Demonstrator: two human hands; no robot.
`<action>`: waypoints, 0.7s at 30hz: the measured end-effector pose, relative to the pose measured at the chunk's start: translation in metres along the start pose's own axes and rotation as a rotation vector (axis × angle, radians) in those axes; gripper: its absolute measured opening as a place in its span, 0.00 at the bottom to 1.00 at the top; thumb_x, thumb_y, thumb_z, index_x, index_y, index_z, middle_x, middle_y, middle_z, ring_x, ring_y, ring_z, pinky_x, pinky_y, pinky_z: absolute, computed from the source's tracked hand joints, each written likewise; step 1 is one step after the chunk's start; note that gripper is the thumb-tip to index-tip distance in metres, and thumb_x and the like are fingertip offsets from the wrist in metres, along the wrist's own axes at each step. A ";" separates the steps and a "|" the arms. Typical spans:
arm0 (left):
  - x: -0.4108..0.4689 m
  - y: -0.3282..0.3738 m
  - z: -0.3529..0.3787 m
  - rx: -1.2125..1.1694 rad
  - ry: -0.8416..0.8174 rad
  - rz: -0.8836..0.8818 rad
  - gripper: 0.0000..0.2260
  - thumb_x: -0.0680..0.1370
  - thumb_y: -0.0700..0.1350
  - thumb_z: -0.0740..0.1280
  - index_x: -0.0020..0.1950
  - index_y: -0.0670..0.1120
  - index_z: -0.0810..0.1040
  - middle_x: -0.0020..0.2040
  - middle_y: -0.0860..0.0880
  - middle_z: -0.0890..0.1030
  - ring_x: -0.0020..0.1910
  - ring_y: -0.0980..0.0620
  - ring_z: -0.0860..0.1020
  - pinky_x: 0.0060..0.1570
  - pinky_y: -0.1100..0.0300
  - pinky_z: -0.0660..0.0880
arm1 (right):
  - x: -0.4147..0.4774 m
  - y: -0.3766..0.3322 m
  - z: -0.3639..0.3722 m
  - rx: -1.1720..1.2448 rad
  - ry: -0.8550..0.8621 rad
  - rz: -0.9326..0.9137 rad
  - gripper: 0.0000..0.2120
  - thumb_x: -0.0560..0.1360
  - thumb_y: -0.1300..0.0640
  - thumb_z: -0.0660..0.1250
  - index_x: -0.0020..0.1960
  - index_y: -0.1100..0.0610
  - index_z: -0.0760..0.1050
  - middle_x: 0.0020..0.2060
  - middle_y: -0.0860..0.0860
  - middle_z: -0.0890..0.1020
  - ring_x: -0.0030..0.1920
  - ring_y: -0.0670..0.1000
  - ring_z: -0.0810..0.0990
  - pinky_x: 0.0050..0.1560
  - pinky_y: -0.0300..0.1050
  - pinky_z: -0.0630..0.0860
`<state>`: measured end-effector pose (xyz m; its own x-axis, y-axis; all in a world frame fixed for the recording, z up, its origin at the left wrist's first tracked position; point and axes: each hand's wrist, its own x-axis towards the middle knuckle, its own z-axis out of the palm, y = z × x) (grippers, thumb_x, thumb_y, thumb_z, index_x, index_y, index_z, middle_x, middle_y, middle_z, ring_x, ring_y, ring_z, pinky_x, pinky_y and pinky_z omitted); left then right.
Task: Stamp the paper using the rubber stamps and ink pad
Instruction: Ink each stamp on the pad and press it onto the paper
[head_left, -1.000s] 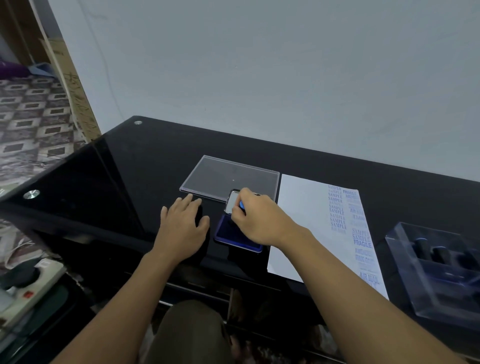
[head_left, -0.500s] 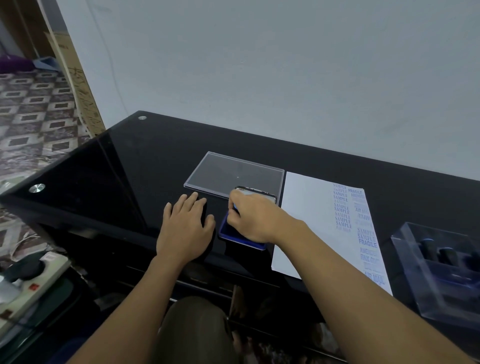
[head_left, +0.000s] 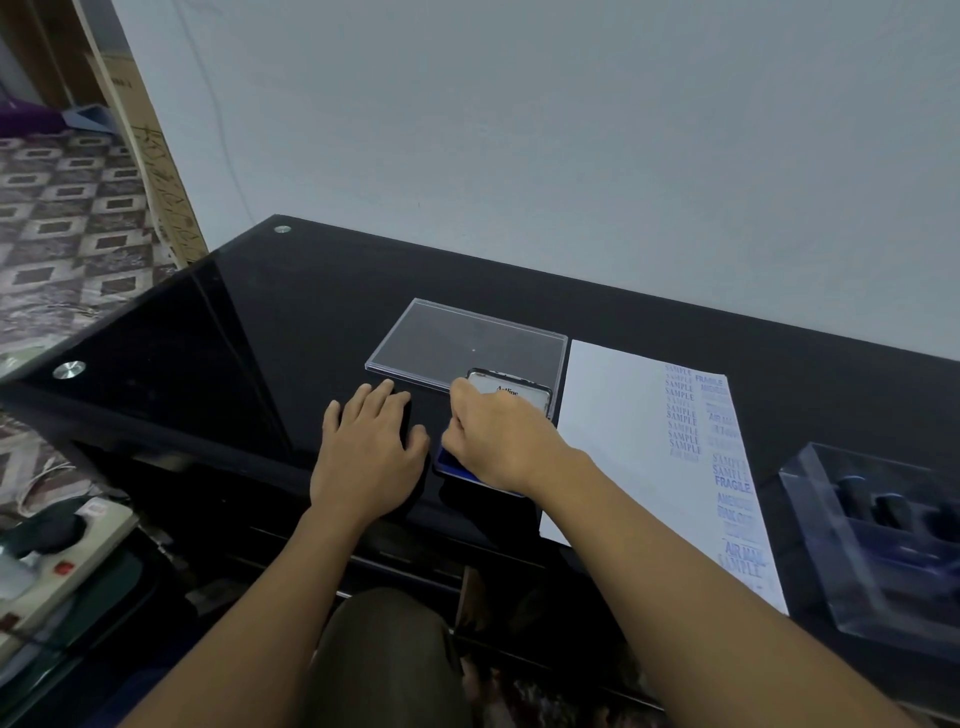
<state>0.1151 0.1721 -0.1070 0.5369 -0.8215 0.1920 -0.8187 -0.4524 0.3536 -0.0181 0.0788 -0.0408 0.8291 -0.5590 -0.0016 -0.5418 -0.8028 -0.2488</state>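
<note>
The blue ink pad (head_left: 451, 462) lies on the black table beside the left edge of the white paper (head_left: 618, 441). Its hinged lid (head_left: 519, 391), white with a label, stands tilted at the far end. My right hand (head_left: 498, 441) lies over the pad with curled fingers pinching the lid's left edge; I cannot see whether it holds a stamp. To the left of the pad, my left hand (head_left: 371, 441) rests flat on the table. Several blue stamp prints (head_left: 727, 467) run down the paper's right side. Dark-handled rubber stamps (head_left: 891, 512) stand in a clear box.
A clear plastic cover (head_left: 462, 338) lies flat behind the ink pad. The clear stamp box (head_left: 831, 545) stands at the right near the table's front edge. The glass table (head_left: 260, 338) ends at my knees. A power strip (head_left: 62, 566) lies on the floor at left.
More of the lid's labelled face shows now than a second ago. My right hand has shifted slightly on the pad. My left hand has stayed flat on the table.
</note>
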 end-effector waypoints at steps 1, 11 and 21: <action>0.000 0.000 0.000 -0.002 -0.003 -0.002 0.23 0.82 0.54 0.56 0.76 0.48 0.66 0.79 0.49 0.61 0.79 0.49 0.54 0.76 0.44 0.49 | 0.000 0.000 0.000 0.000 0.001 0.003 0.07 0.81 0.53 0.56 0.48 0.55 0.63 0.34 0.54 0.74 0.34 0.55 0.73 0.33 0.48 0.68; 0.001 0.000 0.000 -0.013 -0.009 -0.005 0.23 0.82 0.53 0.55 0.76 0.49 0.65 0.79 0.49 0.60 0.79 0.50 0.53 0.76 0.45 0.48 | 0.000 0.000 0.001 0.017 -0.017 0.002 0.06 0.82 0.53 0.57 0.49 0.54 0.63 0.35 0.54 0.76 0.34 0.54 0.74 0.33 0.47 0.68; 0.000 0.000 -0.001 -0.002 -0.021 -0.007 0.23 0.82 0.54 0.54 0.76 0.49 0.64 0.79 0.49 0.59 0.79 0.50 0.52 0.77 0.45 0.48 | -0.001 -0.001 0.000 0.005 -0.005 0.010 0.06 0.82 0.53 0.57 0.48 0.54 0.62 0.33 0.52 0.73 0.32 0.52 0.72 0.30 0.46 0.63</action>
<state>0.1151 0.1718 -0.1061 0.5384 -0.8254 0.1698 -0.8144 -0.4579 0.3565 -0.0184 0.0803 -0.0407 0.8245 -0.5658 -0.0087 -0.5492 -0.7964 -0.2534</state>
